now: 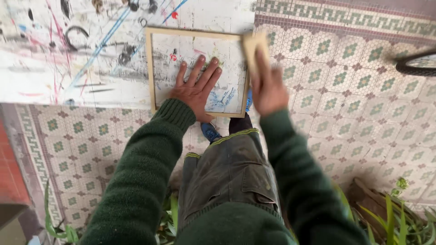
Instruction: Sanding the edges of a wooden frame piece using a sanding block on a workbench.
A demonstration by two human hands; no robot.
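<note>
Pressing frame [151,68] flat, block [252,47] upright

You look straight down at a white, paint-streaked bench [68,54] whose edge hangs over a floor of patterned hexagon tiles [354,90]. A pale wooden frame [149,68] lies flat at the bench corner. Your left hand [196,88] presses down inside the frame, palm flat, fingers spread on the stained surface. Your right hand [268,88] grips a small tan block [252,47], blurred, held against the frame's right edge. Both arms wear dark green knitted sleeves [141,172]. Below, you see grey work trousers [229,172] and a blue shoe [210,131]. Green leaves [395,222] show at bottom right, and a dark curved tyre [415,66] at the right edge.
</note>
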